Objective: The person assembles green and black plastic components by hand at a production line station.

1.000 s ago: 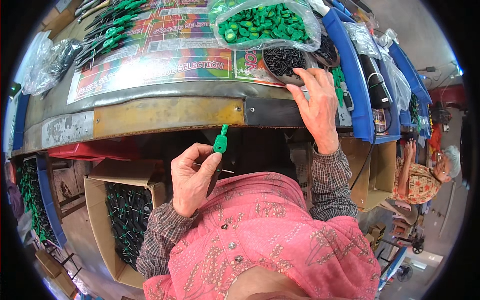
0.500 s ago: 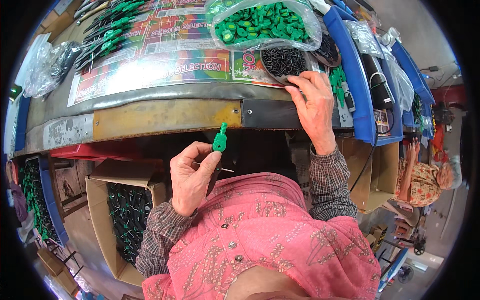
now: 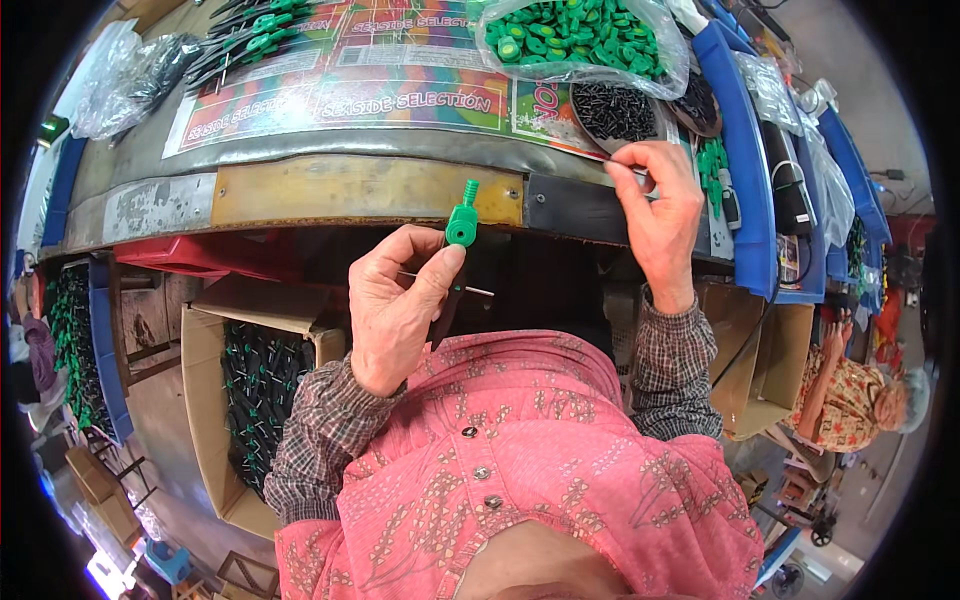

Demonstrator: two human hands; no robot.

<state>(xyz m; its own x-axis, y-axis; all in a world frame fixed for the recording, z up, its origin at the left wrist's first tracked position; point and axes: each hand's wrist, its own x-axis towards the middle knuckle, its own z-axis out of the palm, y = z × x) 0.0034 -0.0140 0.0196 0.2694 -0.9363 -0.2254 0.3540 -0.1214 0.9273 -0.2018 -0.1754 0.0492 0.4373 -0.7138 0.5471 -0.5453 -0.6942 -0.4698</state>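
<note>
Your left hand (image 3: 400, 305) grips 1 green-and-black piece (image 3: 465, 214) by the bench's (image 3: 370, 188) front edge; your right hand (image 3: 660, 210) curls near black pins (image 3: 614, 108), its grasp unclear.

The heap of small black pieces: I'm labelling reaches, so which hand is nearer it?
Right: the right hand is close to the heap, on its near side; the left hand is farther off, lower left in the view.

The workbench (image 3: 370, 192), bagged green parts (image 3: 580, 42) and heaped black pieces (image 3: 614, 110) mark a workshop.
</note>
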